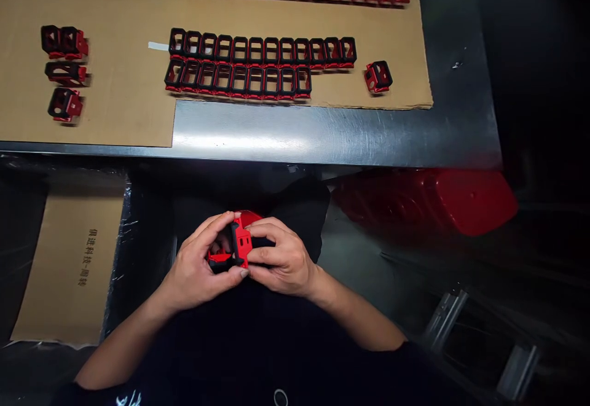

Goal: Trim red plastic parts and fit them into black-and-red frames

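Note:
Close in front of my body, below the table edge, I hold a red and black frame-shaped part [241, 243] between both hands. My left hand [198, 261] wraps round its black side, with the thumb at the lower end and a fingertip at the top. From the other side my right hand [281, 255] grips the red face, its fingers curled against it. Small slots show in that red face. Part of the piece is hidden behind my fingers.
Rows of similar red and black parts [255, 80] stand on cardboard [115, 105] over a metal table [322, 132]. Several more sit at the left, and a single part [378, 77] at the right. Below are a cardboard box [69, 258] and a red stool-like object [474, 203].

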### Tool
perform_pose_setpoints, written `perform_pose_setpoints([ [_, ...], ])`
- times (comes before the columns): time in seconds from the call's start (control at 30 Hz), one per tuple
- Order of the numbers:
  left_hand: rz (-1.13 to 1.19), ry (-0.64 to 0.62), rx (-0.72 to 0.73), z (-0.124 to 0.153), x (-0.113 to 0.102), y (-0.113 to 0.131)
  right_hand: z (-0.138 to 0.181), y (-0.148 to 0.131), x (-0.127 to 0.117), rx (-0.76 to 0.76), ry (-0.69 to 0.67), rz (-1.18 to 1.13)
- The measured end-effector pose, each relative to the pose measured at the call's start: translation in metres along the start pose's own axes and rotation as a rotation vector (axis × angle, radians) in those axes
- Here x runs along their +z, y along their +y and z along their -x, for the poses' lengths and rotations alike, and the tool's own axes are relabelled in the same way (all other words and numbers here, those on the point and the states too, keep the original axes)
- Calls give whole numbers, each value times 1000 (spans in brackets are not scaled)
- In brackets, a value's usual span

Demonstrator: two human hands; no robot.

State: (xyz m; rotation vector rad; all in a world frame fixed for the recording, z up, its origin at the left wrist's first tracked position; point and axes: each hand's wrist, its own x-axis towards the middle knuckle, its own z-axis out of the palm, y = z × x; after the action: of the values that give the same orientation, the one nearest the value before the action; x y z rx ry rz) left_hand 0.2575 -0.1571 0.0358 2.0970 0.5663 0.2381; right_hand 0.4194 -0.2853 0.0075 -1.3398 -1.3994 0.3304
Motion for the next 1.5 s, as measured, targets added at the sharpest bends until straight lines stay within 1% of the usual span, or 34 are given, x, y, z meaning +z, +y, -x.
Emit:
perform_pose_setpoints([
  [0.1,-55,49,133,-1,0,1,3,1,-4,-11,-5,31],
  [0.17,-92,86,225,-2,-1,3,6,1,-10,60,7,-9],
  [0.23,-137,100,289,-2,-1,3,9,-1,-15,219,16,-144],
  [0.33,-199,78,323,-3,2,1,10,-8,-19,502,-4,-401],
  [0.4,-222,83,346,-3,4,-1,8,-14,-18,625,-25,-487],
  [0.47,-251,103,387,-3,6,-3,4,-18,-14,694,-39,-487],
  [0.53,-309,119,434,-4,7,-5,1,-21,-9,726,-42,-473],
  [0.6,-381,135,482,-4,8,-6,-1,-21,-6,727,-35,-467],
  [0.73,-478,193,547,-3,10,-11,0,-17,-4,618,15,-409],
  [0.83,-457,210,566,-1,13,-15,4,-14,-3,542,32,-387],
  [0.9,-421,198,567,-1,14,-18,5,-11,-4,534,28,-419],
  [0.97,-394,173,563,0,14,-19,6,-9,-4,587,20,-508],
  [1.03,-365,151,563,0,12,-18,8,-7,-3,705,2,-685],
  [1.13,-293,138,557,-2,11,-14,9,-2,-2,895,-47,-1020],
  [1.23,-220,138,482,-4,10,-9,10,4,0,1017,-58,-1238],
  [1.4,-153,177,300,-5,13,-3,10,9,3,1140,-39,-1383],
  [1.43,-153,160,255,-4,13,-3,9,9,4,1156,-21,-1382],
  [1.5,-165,89,177,-3,14,-4,6,7,5,1167,21,-1333],
])
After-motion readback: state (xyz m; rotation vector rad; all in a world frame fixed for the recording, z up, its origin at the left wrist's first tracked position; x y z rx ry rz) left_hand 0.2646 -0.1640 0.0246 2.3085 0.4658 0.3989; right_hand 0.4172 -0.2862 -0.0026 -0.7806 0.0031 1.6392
